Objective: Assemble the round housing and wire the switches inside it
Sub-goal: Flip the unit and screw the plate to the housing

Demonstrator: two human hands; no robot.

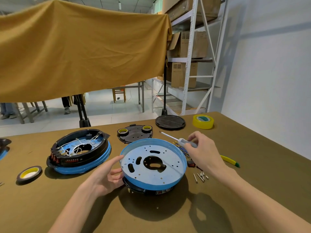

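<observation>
both forearms reach forward, bare. the left hand (107,175) is turned palm inward, fingers gently bent, thumb stretched up and forward. the right hand (204,152) is raised higher, knuckles up, its fingers curled in a pinching grip near the thumb.

The wired housing (79,151) lies left of the round pan (153,163), screws (200,177) right, tape roll (203,121) behind.

Your scene is evenly and brightly lit from overhead. Soft dark shadows fall toward you on the worktop (151,221) beneath the blue housing (153,165) and your hands. Focus is sharp centrally; wide-angle distortion bends the shelving (190,64) at the edges.
</observation>
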